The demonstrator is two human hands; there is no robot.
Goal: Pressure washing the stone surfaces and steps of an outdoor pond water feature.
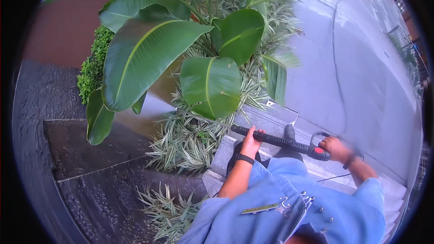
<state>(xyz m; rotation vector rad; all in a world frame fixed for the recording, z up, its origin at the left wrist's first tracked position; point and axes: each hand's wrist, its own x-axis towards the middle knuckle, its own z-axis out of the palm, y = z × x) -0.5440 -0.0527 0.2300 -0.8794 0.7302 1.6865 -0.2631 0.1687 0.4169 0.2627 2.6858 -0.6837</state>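
Observation:
A black pressure washer gun (282,142) lies across in front of me, its thin lance running left among the striped plants. White water spray (153,107) fans leftward from the tip, toward the wet brown surface. My left hand (252,140) is closed round the front part of the gun, a dark band on its wrist. The rear handle, beside a red round button, is in my right hand (333,148), also closed. Whether a finger presses the trigger cannot be made out. Large green leaves (210,83) hang just above the lance and hide part of it.
Striped grassy plants (181,147) fill the bed beside a stone ledge (221,156). A dark wet wall (101,190) stands at left, a small-leaved bush (95,65) behind it. Over the grey paving (312,63) at right runs a long hose (335,49). Pale steps (389,199) descend at lower right.

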